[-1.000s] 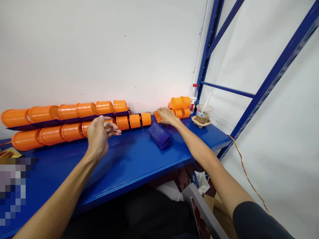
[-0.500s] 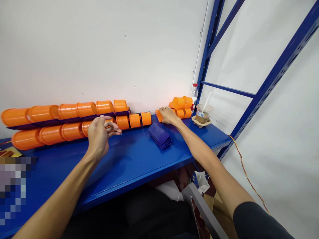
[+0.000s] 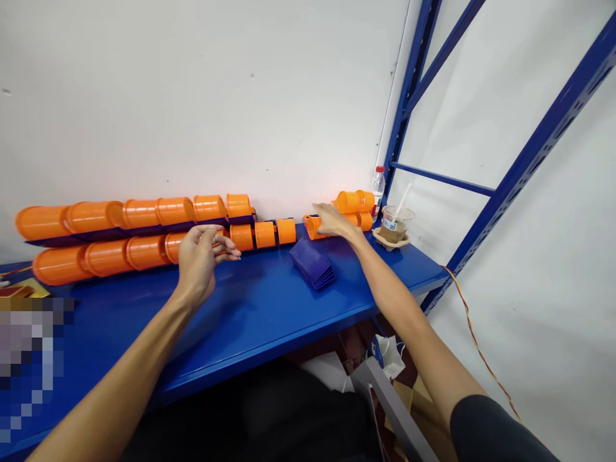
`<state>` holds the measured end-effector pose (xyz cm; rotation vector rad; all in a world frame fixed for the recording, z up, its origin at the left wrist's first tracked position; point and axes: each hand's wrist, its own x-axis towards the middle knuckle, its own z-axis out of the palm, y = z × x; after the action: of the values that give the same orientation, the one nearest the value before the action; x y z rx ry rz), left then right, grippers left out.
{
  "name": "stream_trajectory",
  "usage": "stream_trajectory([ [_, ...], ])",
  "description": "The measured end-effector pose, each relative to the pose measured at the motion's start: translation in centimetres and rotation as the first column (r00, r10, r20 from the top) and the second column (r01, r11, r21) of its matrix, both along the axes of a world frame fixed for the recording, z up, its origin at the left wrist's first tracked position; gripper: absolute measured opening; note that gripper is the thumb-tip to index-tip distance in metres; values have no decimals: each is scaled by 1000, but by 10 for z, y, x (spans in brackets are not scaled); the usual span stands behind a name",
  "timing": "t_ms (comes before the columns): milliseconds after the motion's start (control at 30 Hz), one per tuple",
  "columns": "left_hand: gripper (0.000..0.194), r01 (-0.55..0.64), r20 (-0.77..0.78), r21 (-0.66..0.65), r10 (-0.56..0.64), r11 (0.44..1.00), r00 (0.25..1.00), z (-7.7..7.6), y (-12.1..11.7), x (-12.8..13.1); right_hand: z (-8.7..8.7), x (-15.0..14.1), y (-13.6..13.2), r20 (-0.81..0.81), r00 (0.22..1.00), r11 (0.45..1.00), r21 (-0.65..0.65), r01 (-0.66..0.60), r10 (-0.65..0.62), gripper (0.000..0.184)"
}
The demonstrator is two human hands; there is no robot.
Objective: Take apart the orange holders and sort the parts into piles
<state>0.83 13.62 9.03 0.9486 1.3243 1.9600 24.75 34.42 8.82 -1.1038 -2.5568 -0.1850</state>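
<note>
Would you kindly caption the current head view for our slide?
Right hand by orange cups, left hand raised over the blue table.

Between the forearms (image 3: 129, 359), the desk (image 3: 269, 314) front offered passage. A stack (image 3: 312, 263) and orange cups (image 3: 146, 251) obstructed farther back.

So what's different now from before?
The short orange stack slid a little right, toward the bottle. The right hand has opened and seems to have let go of it. The left hand and the purple stack stayed put.
</note>
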Motion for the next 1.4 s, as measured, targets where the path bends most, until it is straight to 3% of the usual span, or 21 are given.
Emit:
stream_trajectory([
  [67, 10, 0, 4, 4, 0, 1000, 1000, 1, 0, 0, 14, 11, 4, -255, 967, 997, 70, 30, -11, 68],
  [133, 9, -1, 6, 9, 1, 1000, 1000, 1, 0, 0, 27, 25, 7, -513, 856, 983, 122, 138, -56, 58],
  [200, 7, 3, 8, 17, -3, 1000, 1000, 0, 1, -1, 34, 37, 9, -672, 734, 962, 120, 244, -102, 46],
  [333, 6, 6, 10, 36, -6, 999, 1000, -4, 3, -4, 37, 47, 11, -798, 594, 939, 117, 324, -105, 32],
  [433, 6, 1, 6, 46, -1, 999, 1000, -8, 7, -8, 33, 37, 6, -818, 570, 949, 119, 293, -73, 29],
  [600, 9, -13, 7, 64, 12, 998, 1000, -11, 11, -12, 25, 8, -10, -705, 708, 975, 133, 180, -35, 29],
  [733, 9, -32, 8, 67, 32, 997, 999, -9, 10, -11, 18, -7, -18, -585, 808, 983, 93, 158, -74, 31],
  [933, 10, -17, 8, 81, 17, 997, 1000, -7, 9, -10, 12, -15, -22, -462, 882, 994, 8, 112, -96, 32],
  [1067, 11, -6, 3, 85, 6, 996, 1000, -9, 10, -12, 12, -30, -30, -373, 928, 999, -34, -16, 2, 41],
  [1233, 14, 7, -5, 77, -7, 997, 1000, -11, 11, -14, 24, -67, -32, -11, 992, 985, -121, -122, 122, 67],
  [1400, 11, -13, 6, 83, 13, 996, 1000, -10, 11, -16, 35, -97, -24, 384, 919, 956, -294, 28, 91, 54],
])
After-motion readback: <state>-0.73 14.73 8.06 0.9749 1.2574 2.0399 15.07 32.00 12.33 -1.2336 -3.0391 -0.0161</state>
